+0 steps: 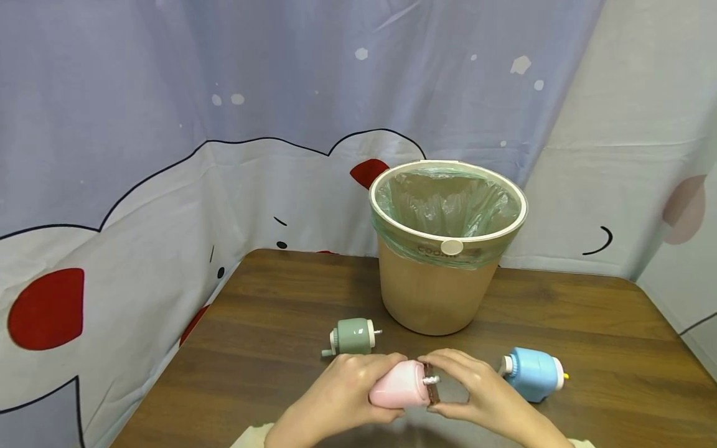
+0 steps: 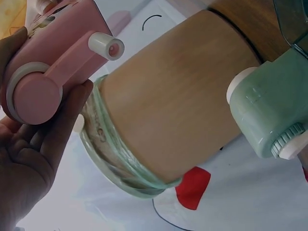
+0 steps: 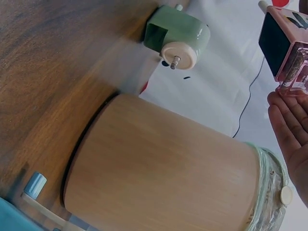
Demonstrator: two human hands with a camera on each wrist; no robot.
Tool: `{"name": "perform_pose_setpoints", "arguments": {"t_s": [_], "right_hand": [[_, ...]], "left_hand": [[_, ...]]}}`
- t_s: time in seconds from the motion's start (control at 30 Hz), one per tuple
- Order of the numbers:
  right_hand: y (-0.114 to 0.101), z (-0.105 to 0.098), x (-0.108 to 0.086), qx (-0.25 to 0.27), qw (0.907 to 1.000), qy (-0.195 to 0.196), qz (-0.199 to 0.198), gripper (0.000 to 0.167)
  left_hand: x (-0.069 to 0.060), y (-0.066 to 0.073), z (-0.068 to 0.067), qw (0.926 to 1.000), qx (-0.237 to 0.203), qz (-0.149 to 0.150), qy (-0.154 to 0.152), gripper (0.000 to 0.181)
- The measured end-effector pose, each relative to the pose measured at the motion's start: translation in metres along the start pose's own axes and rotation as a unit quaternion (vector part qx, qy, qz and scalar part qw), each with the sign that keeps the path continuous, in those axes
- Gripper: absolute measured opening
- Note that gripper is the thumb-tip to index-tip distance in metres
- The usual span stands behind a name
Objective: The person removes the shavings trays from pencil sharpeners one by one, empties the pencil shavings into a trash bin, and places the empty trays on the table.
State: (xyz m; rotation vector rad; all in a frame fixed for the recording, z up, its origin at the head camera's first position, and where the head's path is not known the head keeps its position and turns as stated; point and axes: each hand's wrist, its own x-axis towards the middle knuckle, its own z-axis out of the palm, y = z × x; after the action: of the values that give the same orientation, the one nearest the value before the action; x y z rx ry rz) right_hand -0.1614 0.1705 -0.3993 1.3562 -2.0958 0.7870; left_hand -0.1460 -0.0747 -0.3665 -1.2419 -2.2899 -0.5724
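A pink hand-crank pencil sharpener (image 1: 396, 386) is gripped in my left hand (image 1: 344, 389), thumb and fingers on opposite sides of its body. Its crank (image 2: 72, 57) shows in the left wrist view. A silvery stub (image 1: 431, 380) sticks out of its other end. My right hand (image 1: 476, 387) pinches the clear shavings drawer (image 1: 434, 392), thumb on one side and fingers on the other. The drawer (image 3: 296, 72) juts partly out of the pink body and has brown bits inside. Behind my left hand lies a green sharpener (image 1: 354, 336); beside my right hand is a blue one (image 1: 533, 373).
A beige bin (image 1: 439, 292) with a green plastic liner (image 1: 448, 205) stands on the wooden table (image 1: 269, 311) beyond my hands. A patterned curtain (image 1: 280, 93) hangs behind the table and along its sides.
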Motion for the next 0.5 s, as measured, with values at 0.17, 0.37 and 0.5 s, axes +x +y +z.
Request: {"name": "perform_pose_setpoints", "arguments": {"t_s": [0.17,0.37,0.5], "right_hand": [[0.0005,0.0011,-0.0005,0.006,1.0000,0.000,-0.002,0.053],[0.0008,0.0004,-0.0015,0.014,0.9998,-0.008,0.009,0.053],[0.0010,0.0000,-0.0019,0.023,0.9996,-0.012,0.006,0.053]], "left_hand": [[-0.0010,0.0031,0.0020,0.9999,0.001,-0.012,0.007,0.055],[-0.0008,0.0056,0.0040,0.9997,-0.005,-0.020,0.013,0.052],[-0.0006,0.0018,0.0019,0.9994,-0.032,-0.013,-0.003,0.050]]}}
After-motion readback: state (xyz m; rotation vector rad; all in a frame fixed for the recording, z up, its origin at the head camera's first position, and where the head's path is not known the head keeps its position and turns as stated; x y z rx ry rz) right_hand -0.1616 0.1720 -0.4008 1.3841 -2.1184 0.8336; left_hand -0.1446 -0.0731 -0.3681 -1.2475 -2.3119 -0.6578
